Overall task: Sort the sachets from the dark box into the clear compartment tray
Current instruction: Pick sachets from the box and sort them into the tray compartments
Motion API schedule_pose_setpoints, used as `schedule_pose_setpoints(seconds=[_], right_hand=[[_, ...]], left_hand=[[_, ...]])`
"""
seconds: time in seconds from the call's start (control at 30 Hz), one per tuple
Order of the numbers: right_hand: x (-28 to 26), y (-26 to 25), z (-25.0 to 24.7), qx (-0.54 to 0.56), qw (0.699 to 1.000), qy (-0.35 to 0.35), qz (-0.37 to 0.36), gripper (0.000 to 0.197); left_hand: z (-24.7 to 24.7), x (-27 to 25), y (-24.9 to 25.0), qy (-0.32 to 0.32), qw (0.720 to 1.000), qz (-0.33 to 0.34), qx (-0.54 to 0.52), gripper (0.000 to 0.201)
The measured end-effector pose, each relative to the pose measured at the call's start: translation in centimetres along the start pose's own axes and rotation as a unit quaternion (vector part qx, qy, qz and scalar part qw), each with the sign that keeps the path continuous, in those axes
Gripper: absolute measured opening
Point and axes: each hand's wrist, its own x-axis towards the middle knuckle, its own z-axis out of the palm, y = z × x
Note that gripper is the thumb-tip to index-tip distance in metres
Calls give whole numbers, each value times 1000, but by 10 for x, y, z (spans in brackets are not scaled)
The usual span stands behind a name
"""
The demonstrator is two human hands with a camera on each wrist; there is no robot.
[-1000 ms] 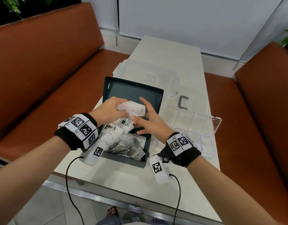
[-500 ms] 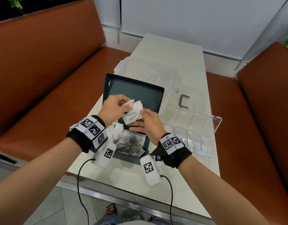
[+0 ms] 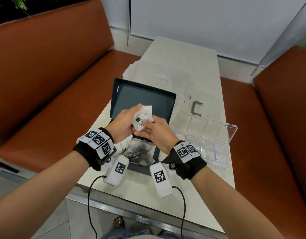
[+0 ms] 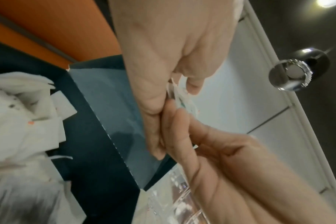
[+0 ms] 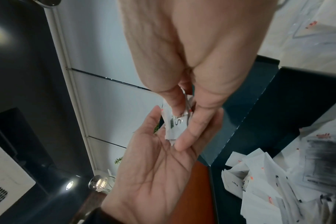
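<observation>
Over the dark box [image 3: 156,153] both hands hold a small bunch of white sachets [image 3: 142,118]. My left hand [image 3: 134,112] grips the bunch from the left, thumb on top. My right hand [image 3: 147,124] pinches the front sachet, the one with a green mark [image 5: 177,123], between thumb and forefinger. In the left wrist view only the edges of the sachets [image 4: 179,98] show between the fingers. More sachets [image 3: 138,151] lie piled in the box base, whose lid [image 3: 145,99] stands open behind. To the right lies the clear compartment tray [image 3: 232,133].
A clear plastic lid [image 3: 159,78] lies behind the box, and a grey U-shaped clip [image 3: 196,109] sits by the tray's far side. Brown benches [image 3: 45,83] flank the narrow white table [image 3: 183,56]. The table's front edge [image 3: 131,209] is close below my wrists.
My right hand went from spread fingers beside the bunch to pinching its front sachet. Both hands drew together, and the bunch now stands more upright.
</observation>
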Motion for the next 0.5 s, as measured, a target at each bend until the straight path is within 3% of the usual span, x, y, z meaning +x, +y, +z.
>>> schedule_pose_setpoints(seconds=[0.1,0.17,0.3,0.37,0.5], right_hand=[[-1,-3,-4,-73,997,13,-10,25],[-1,-7,-10,-154,986,58,-30,32],[-1,-14,-28,-337,929,126,-85,38],[-5,-22,-39,-363,918,134,-84,33],[-17,-41,-67,-337,928,140,-78,15]], left_hand=[[1,-3,1,-35,998,-29,-37,35],[2,-3,0,-49,996,-38,-58,29],[14,1,-3,-55,994,-23,-91,21],[24,5,-5,-29,997,-2,-66,19],[45,14,-12,-8,999,15,-33,22]])
